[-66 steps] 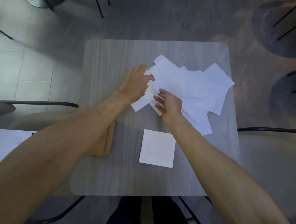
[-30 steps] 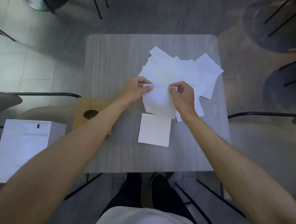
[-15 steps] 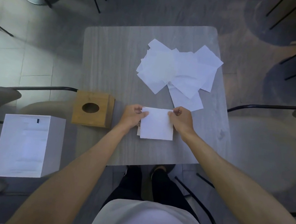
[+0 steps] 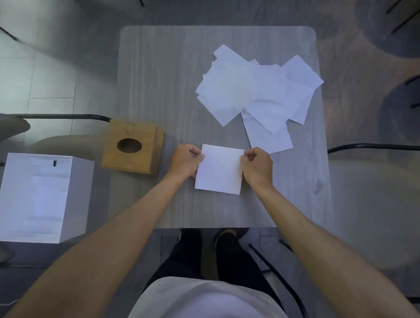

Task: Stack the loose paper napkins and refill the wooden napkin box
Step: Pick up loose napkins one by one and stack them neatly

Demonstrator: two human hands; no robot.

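**White napkins, one small stack so far**

White paper is under both my hands. My left hand (image 4: 186,159) pinches the left edge of the neat stack (image 4: 220,169), and my right hand (image 4: 257,166) pinches the right edge. My fingers are curled in tight on the paper.

The stack lies flat on the grey table (image 4: 161,72). The loose napkins (image 4: 257,93) are in a messy heap at 12 o'clock from the stack. The wooden napkin box (image 4: 133,147) sits at 9 o'clock, just past my left hand.

I think most of the job is still to do. If I let go crooked, the top napkin could slide off line. Thin paper also crumples if I squeeze hard.
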